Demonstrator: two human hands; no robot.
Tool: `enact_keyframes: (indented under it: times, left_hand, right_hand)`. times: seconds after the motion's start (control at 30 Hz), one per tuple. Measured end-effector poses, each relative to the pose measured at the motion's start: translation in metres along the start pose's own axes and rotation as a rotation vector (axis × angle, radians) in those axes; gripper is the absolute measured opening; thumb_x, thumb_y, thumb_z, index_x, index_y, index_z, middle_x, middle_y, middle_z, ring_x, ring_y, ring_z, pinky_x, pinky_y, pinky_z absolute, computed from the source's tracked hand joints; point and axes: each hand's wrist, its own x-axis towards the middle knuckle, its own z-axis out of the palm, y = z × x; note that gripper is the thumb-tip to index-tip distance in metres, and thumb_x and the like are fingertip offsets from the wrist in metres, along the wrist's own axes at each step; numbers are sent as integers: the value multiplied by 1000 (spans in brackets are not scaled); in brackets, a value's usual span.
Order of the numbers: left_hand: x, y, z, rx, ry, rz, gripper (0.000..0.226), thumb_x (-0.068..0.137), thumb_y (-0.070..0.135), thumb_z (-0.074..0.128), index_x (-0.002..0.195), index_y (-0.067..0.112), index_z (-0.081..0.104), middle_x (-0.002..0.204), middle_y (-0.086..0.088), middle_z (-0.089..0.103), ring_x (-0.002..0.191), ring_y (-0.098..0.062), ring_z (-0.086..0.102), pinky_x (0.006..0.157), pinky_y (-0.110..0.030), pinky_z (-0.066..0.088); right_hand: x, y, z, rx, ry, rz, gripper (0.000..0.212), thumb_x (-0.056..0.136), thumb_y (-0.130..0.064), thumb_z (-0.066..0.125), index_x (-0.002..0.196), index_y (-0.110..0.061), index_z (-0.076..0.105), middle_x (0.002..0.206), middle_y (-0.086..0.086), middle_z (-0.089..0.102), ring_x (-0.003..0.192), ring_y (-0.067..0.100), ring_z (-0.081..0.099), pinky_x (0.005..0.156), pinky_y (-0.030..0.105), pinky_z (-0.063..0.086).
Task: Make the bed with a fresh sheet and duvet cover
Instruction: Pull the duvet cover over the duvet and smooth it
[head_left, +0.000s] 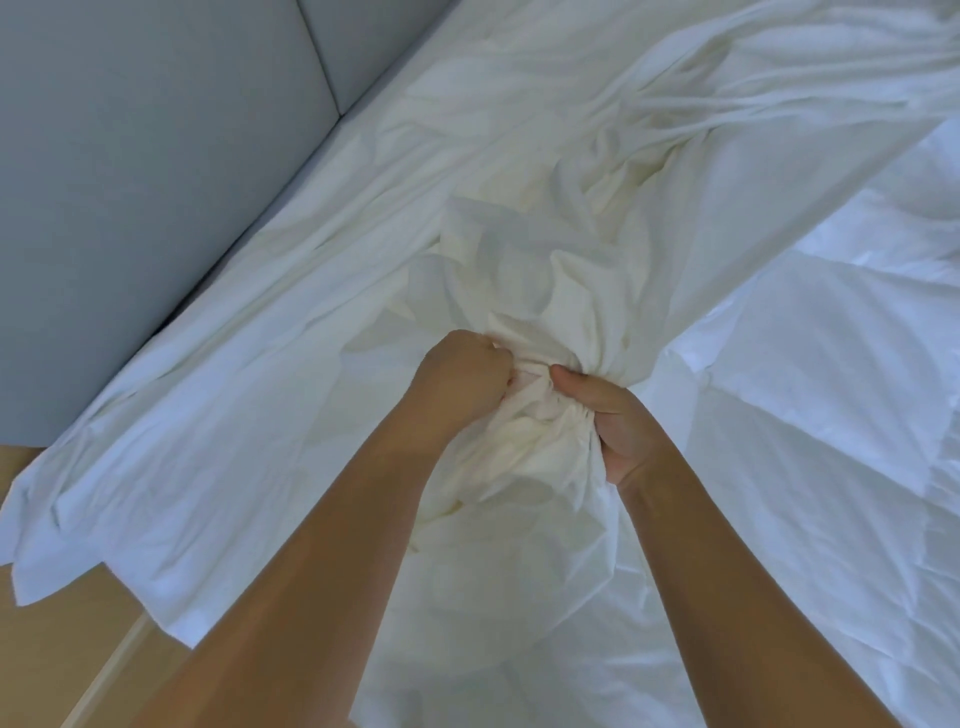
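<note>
Left-hand grip (462, 382) and right-hand grip (621, 418): both clenched on one gathered bunch of the cream duvet cover (545, 280), thumbs nearly meeting. Probable reason: gathering the cloth up to find its opening or a corner. The cover trails away across the bed, lying on the white sheet (171, 447), which overhangs the bed edge above the wood floor (41, 649). The quilted duvet (831, 374) lies just right of the cover (apparently not yet in it; the cover's inside is hidden). Grey headboard (130, 171) at left.
</note>
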Motion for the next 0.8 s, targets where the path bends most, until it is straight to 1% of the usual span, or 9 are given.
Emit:
enact_keyframes:
  times: [0.07,0.17,0.3,0.37,0.47,0.57,0.67,0.7,0.8]
  left_hand:
    - [1,2,1,-76,71,9,31,94,23,45,75,1,56,73,-14,58,71,-26,52,65,-30,39]
    - [-2,10,1,-116,-60,-113,36,93,40,49,69,14,51,62,0,49,56,-15,46,48,-23,35]
    - [-3,14,-1,-136,-251,-254,27,91,22,56,65,16,49,57,2,44,48,-9,37,46,-20,30]
    - [-2,15,-2,-274,-125,-163,27,92,12,51,65,15,48,56,2,45,42,-6,39,43,-16,33]
    - [-9,28,2,-484,16,158,29,94,11,49,65,13,48,56,4,48,45,-4,45,46,-15,40]
    - [-16,47,16,-201,-33,401,32,92,15,54,61,15,45,56,7,42,52,-6,40,55,-18,36]
    - [-12,57,25,91,-78,449,32,92,19,55,62,14,43,60,5,41,60,-11,41,62,-25,36]
    - [-10,56,25,97,-92,427,33,92,19,55,62,15,43,60,4,42,60,-11,41,61,-24,35]
    - [-10,48,23,136,-56,368,29,91,15,53,63,16,46,66,4,48,67,-12,46,58,-21,35]
  right_hand:
    - [3,-3,2,21,-9,-14,53,58,-24,87,105,-6,72,108,15,69,101,28,67,79,36,55]
    - [5,-8,3,-25,28,-12,53,55,-25,89,103,-8,72,106,15,69,100,30,67,79,38,55]
    - [0,-5,-4,-49,19,-14,57,52,-27,91,102,-7,73,105,16,69,98,30,67,78,39,56]
    - [-4,-5,-4,-49,5,-38,41,65,-21,82,102,-8,73,105,15,70,99,30,67,76,37,56]
    - [-3,-10,2,-73,-57,-58,50,54,-20,89,100,-11,73,100,14,71,93,28,69,72,35,56]
    - [-6,-18,12,-119,-100,-89,21,57,-5,74,75,-16,77,75,8,72,70,20,71,60,28,56]
    - [-4,-17,12,-79,-84,-89,19,61,-3,66,71,-14,76,70,7,70,67,17,70,60,27,56]
    - [-1,-13,11,-21,-77,-92,22,60,-6,74,82,-10,75,77,10,70,74,20,70,65,30,57]
    - [14,4,10,122,21,-93,74,52,-21,88,119,-4,60,101,17,65,98,30,64,80,42,53]
